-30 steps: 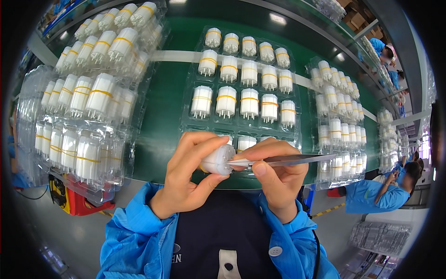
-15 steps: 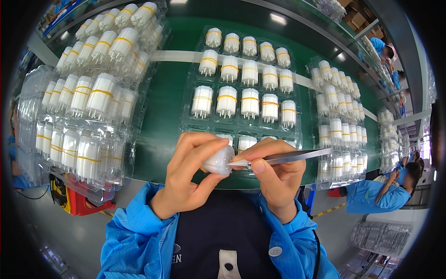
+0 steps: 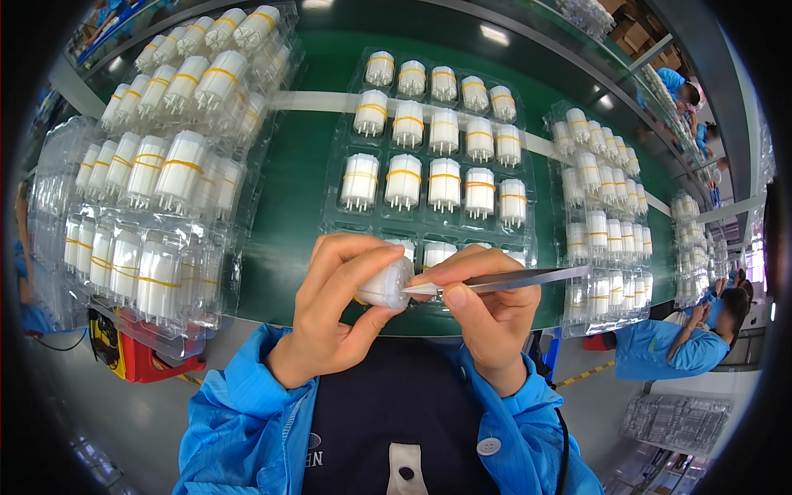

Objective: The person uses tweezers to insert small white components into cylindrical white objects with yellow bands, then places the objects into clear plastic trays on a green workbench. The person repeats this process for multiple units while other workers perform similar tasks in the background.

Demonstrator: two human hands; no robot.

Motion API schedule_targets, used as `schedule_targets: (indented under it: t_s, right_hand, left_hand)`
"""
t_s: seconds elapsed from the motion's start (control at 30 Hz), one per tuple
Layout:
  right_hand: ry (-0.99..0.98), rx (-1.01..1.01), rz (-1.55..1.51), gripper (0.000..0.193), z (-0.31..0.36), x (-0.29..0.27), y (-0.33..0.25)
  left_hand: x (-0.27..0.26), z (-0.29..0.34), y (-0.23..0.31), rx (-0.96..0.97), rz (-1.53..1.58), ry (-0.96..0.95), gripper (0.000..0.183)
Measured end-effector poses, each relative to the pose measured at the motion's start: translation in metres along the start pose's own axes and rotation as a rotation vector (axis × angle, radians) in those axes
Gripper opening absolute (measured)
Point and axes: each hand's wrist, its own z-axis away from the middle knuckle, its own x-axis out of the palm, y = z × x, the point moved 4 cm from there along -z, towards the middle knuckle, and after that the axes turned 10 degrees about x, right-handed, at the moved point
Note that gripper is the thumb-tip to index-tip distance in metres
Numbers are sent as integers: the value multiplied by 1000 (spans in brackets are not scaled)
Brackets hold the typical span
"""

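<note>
My left hand (image 3: 342, 301) is closed round a white cylindrical part (image 3: 381, 287), its round end turned toward my right. In my right hand (image 3: 491, 309) I grip metal tweezers (image 3: 511, 280), pinched between thumb and fingers. Their pointed tips reach the end of the white part, though whether they pinch anything there is too small to see. Just beyond my hands lies a clear plastic tray (image 3: 351, 216) with rows of similar white cylinders (image 3: 403, 181), each with a yellow band and metal pins. My fingers partly hide its nearest row.
Stacked clear trays (image 3: 206, 210) of white cylinders rise at the left, and more filled trays (image 3: 606, 235) stand at the right, all on the green bench (image 3: 285, 190). Below the bench at left is a red bin (image 3: 157, 355). A person in blue (image 3: 672, 342) is at far right.
The tweezers and my right fingers have shifted very slightly at the end of the white part. Otherwise both hands hold the same pose.
</note>
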Motion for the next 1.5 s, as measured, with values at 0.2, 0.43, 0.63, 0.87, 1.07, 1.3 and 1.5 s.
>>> schedule_targets:
  t_s: [0.2,0.43,0.63,0.87,1.07,1.3,1.5]
  right_hand:
    - [3,27,-64,12,0,0,1]
    - [20,72,-192,12,1,1,6]
    - [19,51,-163,13,1,1,7]
    - [7,37,-91,14,2,-2,5]
    - [44,5,138,12,0,3,-7]
    - [-13,-276,560,12,-4,15,-25]
    - [70,-114,-8,16,2,6,-1]
  left_hand:
    - [0,0,1,31,-2,6,54]
    - [3,6,-4,81,6,61,54]
    - [4,5,-2,95,-29,55,54]
    - [4,5,-3,99,-9,-15,54]
    - [5,4,-1,81,-7,13,55]
    - [5,4,1,3,24,55,55]
    - [7,11,1,-80,69,170,53]
